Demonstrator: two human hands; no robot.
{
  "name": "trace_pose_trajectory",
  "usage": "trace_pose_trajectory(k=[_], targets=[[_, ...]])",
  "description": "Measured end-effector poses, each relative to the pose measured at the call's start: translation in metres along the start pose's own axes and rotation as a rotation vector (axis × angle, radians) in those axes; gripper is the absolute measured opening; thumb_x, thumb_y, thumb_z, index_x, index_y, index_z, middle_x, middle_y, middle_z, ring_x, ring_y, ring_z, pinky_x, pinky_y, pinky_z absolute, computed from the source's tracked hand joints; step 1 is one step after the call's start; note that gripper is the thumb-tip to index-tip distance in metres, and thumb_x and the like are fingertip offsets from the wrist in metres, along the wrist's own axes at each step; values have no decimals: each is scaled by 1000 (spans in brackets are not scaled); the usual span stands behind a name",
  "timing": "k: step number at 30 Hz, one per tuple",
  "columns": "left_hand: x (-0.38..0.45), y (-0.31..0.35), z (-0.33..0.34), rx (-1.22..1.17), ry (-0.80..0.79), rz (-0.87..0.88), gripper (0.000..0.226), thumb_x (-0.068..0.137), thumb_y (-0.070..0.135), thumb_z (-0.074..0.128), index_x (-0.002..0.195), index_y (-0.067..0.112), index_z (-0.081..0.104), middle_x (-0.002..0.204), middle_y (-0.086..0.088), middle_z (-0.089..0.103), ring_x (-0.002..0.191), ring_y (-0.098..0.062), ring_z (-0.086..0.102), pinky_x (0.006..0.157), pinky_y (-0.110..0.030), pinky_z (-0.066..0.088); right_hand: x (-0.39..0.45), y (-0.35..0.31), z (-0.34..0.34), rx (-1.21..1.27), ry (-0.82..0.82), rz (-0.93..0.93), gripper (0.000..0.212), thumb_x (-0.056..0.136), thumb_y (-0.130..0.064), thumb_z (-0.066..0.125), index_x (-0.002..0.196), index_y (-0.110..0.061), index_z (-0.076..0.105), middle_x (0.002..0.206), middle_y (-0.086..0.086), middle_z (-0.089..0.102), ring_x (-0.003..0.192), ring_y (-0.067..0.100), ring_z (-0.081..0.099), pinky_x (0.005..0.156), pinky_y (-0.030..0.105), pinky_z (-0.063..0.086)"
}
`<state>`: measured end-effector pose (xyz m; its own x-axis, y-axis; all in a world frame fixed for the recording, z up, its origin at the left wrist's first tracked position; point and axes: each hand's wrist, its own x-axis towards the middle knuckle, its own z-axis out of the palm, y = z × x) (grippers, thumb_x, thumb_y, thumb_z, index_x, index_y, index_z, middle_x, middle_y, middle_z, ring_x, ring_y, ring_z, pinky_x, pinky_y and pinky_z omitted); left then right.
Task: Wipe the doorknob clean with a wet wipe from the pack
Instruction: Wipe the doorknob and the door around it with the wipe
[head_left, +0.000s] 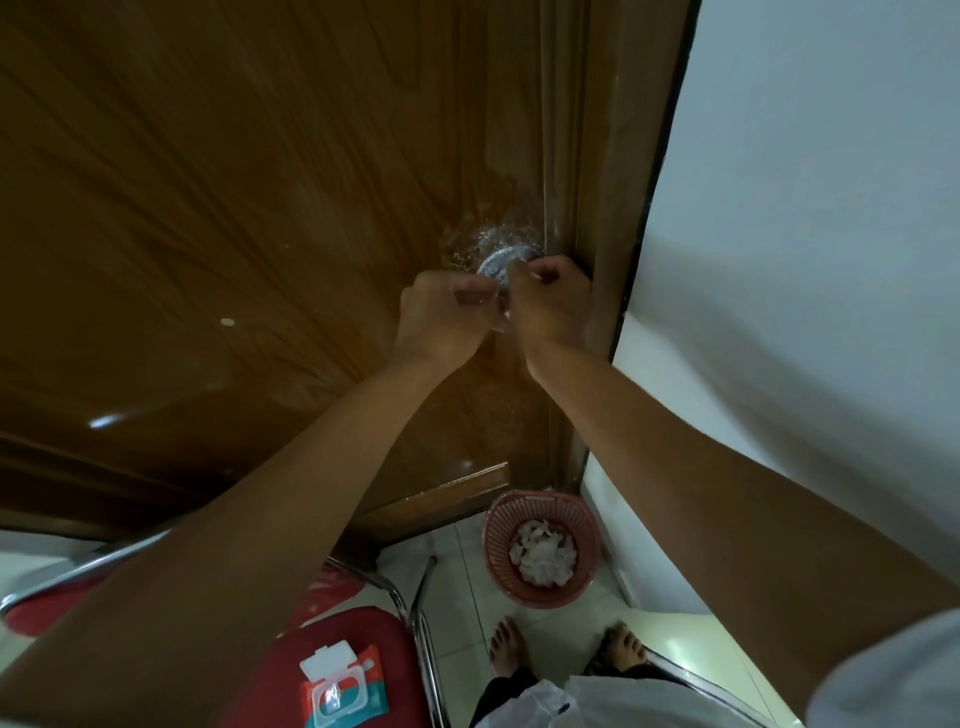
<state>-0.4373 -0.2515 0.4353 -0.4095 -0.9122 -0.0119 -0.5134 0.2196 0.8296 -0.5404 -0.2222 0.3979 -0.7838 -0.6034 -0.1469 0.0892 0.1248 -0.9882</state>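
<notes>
The silver doorknob (494, 263) sits on the brown wooden door (234, 182), and only its round metal plate shows above my fists. My left hand (441, 317) and my right hand (550, 306) are both curled in front of the knob, knuckles nearly touching. Between them they pinch a thin pale piece, apparently the wet wipe (500, 316), of which only a small strip shows. The knob itself is hidden behind the hands. Wet specks glisten on the door around the plate. The wet wipe pack (343, 688) lies below on a red chair seat, with its white lid flipped open.
The red chair (363, 639) with chrome legs stands at the lower left, close to the door. A pink basket (540, 551) holding several crumpled white wipes stands on the tiled floor by the door frame. My bare feet (506, 647) are below it. A white wall (805, 260) is on the right.
</notes>
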Motion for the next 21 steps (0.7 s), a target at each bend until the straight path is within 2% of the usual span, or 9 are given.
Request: trace_pose_trajectory(k=[2, 5, 9, 10, 12, 15, 17, 20, 21], targets=[[-2, -2, -6, 319, 56, 316, 21, 90, 5, 65, 105, 12, 78, 96, -2, 77, 85, -5, 69, 71, -13, 53, -7, 4, 0, -86, -9, -185, 9, 88, -23, 68, 94, -16, 69, 88, -2, 70, 80, 11, 65, 65, 23, 53], [-5, -9, -19, 667, 133, 609, 26, 93, 13, 63, 117, 12, 73, 111, -5, 73, 101, -21, 67, 73, -28, 50, -8, 11, -2, -170, -4, -352, 11, 87, -22, 71, 97, -16, 71, 97, 1, 71, 87, 12, 63, 72, 20, 52], [0, -25, -36, 915, 270, 924, 29, 95, 16, 63, 123, 11, 70, 131, -8, 66, 121, -29, 59, 89, -42, 49, -6, 7, 6, 44, 41, -55, 5, 87, -23, 69, 90, -22, 66, 81, -12, 66, 74, 3, 62, 60, 18, 47], [2, -29, -40, 971, 299, 952, 33, 97, 17, 61, 129, 12, 66, 140, -9, 61, 131, -31, 53, 98, -45, 45, -7, 7, 8, 81, 60, -17, 4, 87, -23, 68, 89, -22, 65, 79, -14, 64, 71, 1, 61, 57, 15, 45], [5, -33, -46, 1073, 308, 947, 46, 99, 17, 56, 144, 10, 53, 156, -13, 43, 147, -33, 35, 116, -54, 32, -12, 8, 7, 9, 70, -147, 5, 86, -21, 69, 90, -20, 66, 78, -14, 64, 70, 0, 60, 53, 6, 41], [12, -38, -54, 1217, 270, 891, 64, 98, 21, 55, 156, 9, 30, 166, -14, 20, 155, -33, 13, 124, -58, 5, -16, 12, 6, -167, 36, -352, 9, 84, -20, 73, 92, -18, 69, 90, -3, 66, 80, 7, 58, 60, 7, 39], [16, -42, -57, 1280, 253, 884, 73, 97, 28, 56, 159, 9, 22, 168, -13, 12, 156, -32, 7, 123, -55, -2, -15, 11, 8, -107, 37, -254, 9, 83, -20, 73, 91, -21, 69, 88, -7, 67, 79, 3, 60, 58, 7, 41], [23, -48, -58, 1328, 261, 892, 81, 95, 35, 56, 160, 12, 14, 169, -10, 7, 156, -29, 3, 123, -52, -6, -9, 3, 10, 152, 69, 82, 3, 85, -24, 68, 88, -24, 68, 81, -16, 64, 75, 0, 60, 56, 14, 45], [26, -50, -58, 1337, 268, 897, 82, 95, 37, 56, 161, 13, 13, 169, -9, 6, 156, -29, 2, 123, -51, -8, -8, 3, 10, 173, 80, 115, 3, 86, -25, 67, 88, -24, 68, 80, -16, 63, 73, 0, 59, 56, 16, 45]])
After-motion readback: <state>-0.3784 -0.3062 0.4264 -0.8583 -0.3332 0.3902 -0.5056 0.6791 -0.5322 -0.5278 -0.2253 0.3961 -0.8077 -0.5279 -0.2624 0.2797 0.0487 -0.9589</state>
